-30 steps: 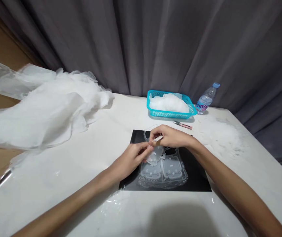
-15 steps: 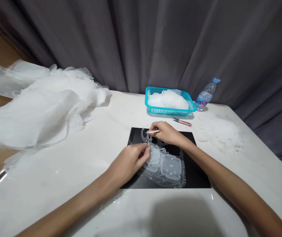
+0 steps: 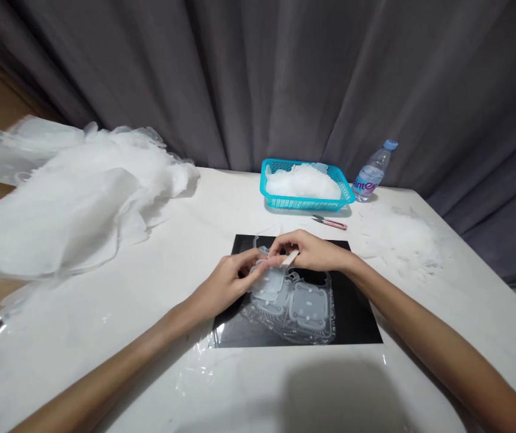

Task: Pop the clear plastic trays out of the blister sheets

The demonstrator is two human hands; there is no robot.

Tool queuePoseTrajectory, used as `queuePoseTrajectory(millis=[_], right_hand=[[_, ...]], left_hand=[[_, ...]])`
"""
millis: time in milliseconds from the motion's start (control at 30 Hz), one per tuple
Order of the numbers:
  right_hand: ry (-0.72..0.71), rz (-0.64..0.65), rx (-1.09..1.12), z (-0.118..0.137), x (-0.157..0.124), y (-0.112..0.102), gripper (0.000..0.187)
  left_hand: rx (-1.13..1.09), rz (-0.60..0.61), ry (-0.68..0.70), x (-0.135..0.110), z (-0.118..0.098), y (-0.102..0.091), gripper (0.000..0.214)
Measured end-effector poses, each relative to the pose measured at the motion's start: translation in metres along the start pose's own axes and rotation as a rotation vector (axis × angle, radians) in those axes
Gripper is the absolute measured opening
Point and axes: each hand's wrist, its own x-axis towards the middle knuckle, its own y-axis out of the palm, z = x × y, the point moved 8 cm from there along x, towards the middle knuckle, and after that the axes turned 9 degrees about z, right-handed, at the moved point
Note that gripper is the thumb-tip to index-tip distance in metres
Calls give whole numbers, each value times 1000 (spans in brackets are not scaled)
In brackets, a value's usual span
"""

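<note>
A translucent sheet with moulded frosted panels point(image 3: 311, 304) lies on a black mat point(image 3: 357, 319) in front of me. My left hand point(image 3: 235, 273) pinches the sheet's upper left part, lifting some of it a little off the mat. Close against it, my right hand point(image 3: 310, 249) is closed around a slim white stick-like tool point(image 3: 290, 258), whose exact kind I cannot make out. Fingertips of both hands meet over the sheet, so the tool's working end is hidden.
A heap of white translucent sheets point(image 3: 82, 204) covers the table's left side. At the back stand a blue basket point(image 3: 305, 203) with white pieces and a water bottle point(image 3: 370, 175). Thread snips point(image 3: 330, 223) lie before the basket. White scraps point(image 3: 405, 243) are scattered at right.
My right hand has moved nearer to me and against my left fingers, and the white tool has tilted up. The left hand has shifted slightly and pinches the sheet.
</note>
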Motion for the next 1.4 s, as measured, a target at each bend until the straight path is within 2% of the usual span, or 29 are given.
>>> queuePoseTrajectory(millis=[167, 267, 333, 400, 500, 567, 633, 700, 767, 833, 933, 1000, 1233, 1400], right_hand=[[-26, -23, 41, 2, 0, -3, 25], [-31, 5, 86, 3, -1, -1, 29], [-31, 34, 66, 3, -2, 3, 28], [-22, 18, -73, 1, -2, 5, 21], [65, -163, -407, -8, 0, -4, 11], [143, -302, -524, -18, -1, -16, 13], [184, -362, -536, -26, -2, -25, 13], [187, -390, -534, -26, -8, -35, 6], [148, -412, -489, -15, -18, -43, 13], [85, -390, -389, 1, -28, -46, 22], [-34, -127, -234, 25, -34, -29, 25], [-123, -18, -203, 40, -36, -18, 23], [-330, -120, -358, 64, -46, -21, 10], [-348, -114, -443, 73, -51, -20, 11]], left_hand=[[44, -4, 54, -1, -6, -3, 34], [162, -21, 153, -4, -13, -5, 30], [310, -64, 280, -8, -27, -3, 27], [557, -129, 470, -17, -48, 6, 23], [917, -213, 777, -38, -77, 33, 16], [931, -242, 861, -46, -84, 40, 15], [749, -252, 753, -42, -78, 28, 16], [502, -232, 536, -30, -58, 8, 12], [314, -214, 369, -22, -37, -9, 9], [208, -217, 305, -18, -27, -19, 9], [119, -246, 305, -19, -25, -24, 9], [88, -273, 318, -21, -26, -24, 9], [120, -324, 368, -27, -26, -22, 10], [112, -283, 380, -25, -24, -19, 10]])
